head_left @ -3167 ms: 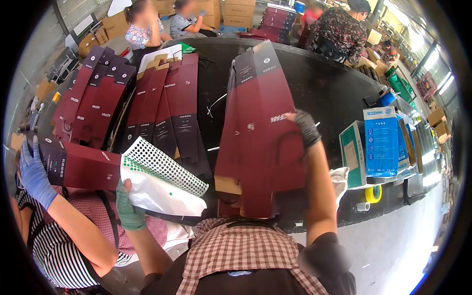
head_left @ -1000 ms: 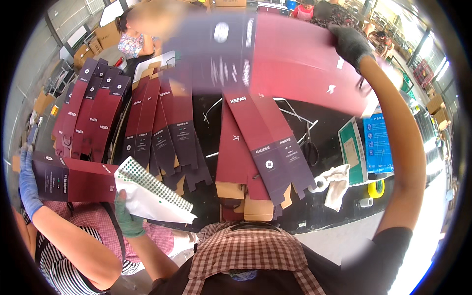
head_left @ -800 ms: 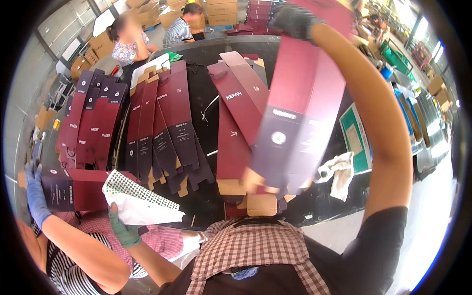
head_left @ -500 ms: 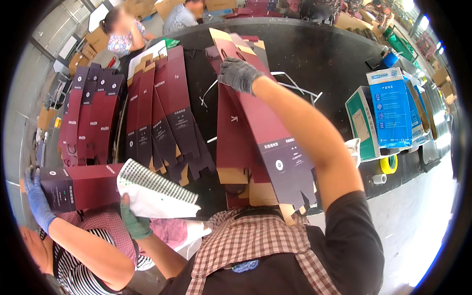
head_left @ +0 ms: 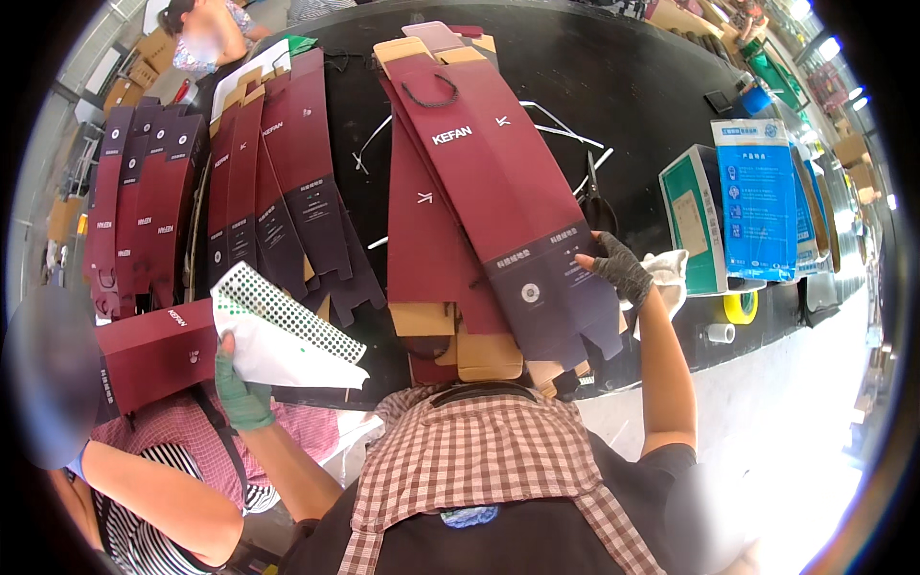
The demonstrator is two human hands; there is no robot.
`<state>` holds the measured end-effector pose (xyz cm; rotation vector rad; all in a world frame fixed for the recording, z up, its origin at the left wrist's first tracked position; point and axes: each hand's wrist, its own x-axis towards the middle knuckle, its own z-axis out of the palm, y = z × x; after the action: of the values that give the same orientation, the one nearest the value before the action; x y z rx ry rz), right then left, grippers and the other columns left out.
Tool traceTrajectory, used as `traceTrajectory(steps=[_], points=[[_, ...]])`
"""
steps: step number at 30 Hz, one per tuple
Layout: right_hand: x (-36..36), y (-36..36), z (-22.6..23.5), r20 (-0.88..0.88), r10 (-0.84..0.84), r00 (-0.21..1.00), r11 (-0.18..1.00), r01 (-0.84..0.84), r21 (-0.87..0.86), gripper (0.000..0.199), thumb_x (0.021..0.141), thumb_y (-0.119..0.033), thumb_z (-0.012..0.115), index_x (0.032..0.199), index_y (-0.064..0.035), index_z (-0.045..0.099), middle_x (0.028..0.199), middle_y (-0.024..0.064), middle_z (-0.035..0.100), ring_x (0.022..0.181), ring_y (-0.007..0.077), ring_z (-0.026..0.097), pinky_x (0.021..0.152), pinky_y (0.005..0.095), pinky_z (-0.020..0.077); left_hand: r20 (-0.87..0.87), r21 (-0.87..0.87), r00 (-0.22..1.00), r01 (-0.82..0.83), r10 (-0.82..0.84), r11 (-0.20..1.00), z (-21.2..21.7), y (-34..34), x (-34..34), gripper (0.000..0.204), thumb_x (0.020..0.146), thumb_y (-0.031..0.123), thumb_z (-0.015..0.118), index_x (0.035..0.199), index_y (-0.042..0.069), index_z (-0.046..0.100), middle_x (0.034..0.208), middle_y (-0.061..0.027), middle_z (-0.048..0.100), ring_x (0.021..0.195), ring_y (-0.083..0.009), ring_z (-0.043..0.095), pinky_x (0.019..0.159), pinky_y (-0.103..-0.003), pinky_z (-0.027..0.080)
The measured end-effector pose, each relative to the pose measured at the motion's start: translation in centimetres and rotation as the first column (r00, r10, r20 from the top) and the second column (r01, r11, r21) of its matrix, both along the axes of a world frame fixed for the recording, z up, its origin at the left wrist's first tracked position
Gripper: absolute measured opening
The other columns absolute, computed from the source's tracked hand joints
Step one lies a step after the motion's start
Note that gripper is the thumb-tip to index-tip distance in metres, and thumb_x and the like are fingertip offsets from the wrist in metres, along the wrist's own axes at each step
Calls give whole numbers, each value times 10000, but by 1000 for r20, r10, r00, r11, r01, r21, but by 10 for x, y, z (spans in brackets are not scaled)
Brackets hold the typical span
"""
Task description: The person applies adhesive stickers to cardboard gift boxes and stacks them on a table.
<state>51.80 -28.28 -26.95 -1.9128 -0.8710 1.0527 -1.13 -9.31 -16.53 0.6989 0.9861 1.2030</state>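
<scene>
One left hand (head_left: pixel 244 395): fingers gripping a dotted sheet (head_left: pixel 278 350).
Right hand (head_left: pixel 619 271): fingers on the top carton (head_left: pixel 508 172); whether gripping, cannot tell.
Carton pile (head_left: pixel 426 240): beneath it, on the desk (head_left: pixel 585 77).
Carton positioning: seemingly in hand; next calls for straightening.

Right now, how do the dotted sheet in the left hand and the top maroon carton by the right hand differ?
The dotted sheet is mostly white with dark and green dots; the top maroon carton has a dark end band. The sheet looks much shorter than the carton. The sheet is gripped in the left hand, while the carton lies on other cartons, the right hand at its edge. Both have printed faces.
</scene>
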Motion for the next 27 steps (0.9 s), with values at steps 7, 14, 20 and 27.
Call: traceTrajectory(steps=[7,14,20,27], points=[[-6,28,1,-369,-79,926,981,139,137,425,818,-239,723,1100,44,580,923,73,650,767,126,613,696,242,515,27,56,993,113,-115,992,24,14,33,392,865,239,629,1177,12,560,1121,-103,628,1009,-240,618,904,-385,502],[-79,70,23,68,69,995,973,-82,215,422,886,-242,616,1195,29,516,1022,187,646,968,283,621,843,350,483,11,79,999,50,-51,996,33,15,23,414,870,244,615,1198,1,548,1128,-128,623,1022,-251,615,912,-396,498],[-124,42,39,815,-102,570,967,-137,216,490,767,-208,720,1176,-15,533,909,164,627,871,366,598,843,428,471,-106,139,993,60,-46,989,26,-5,57,401,805,195,699,1136,-10,602,1084,-126,645,967,-203,635,840,-330,530],[-205,52,147,654,129,745,538,-607,586,234,758,-86,706,984,-84,643,839,72,641,719,226,646,553,313,541,124,-55,916,391,-383,919,30,-23,107,320,811,170,709,1078,6,644,970,-93,689,841,-178,674,769,-304,543]])
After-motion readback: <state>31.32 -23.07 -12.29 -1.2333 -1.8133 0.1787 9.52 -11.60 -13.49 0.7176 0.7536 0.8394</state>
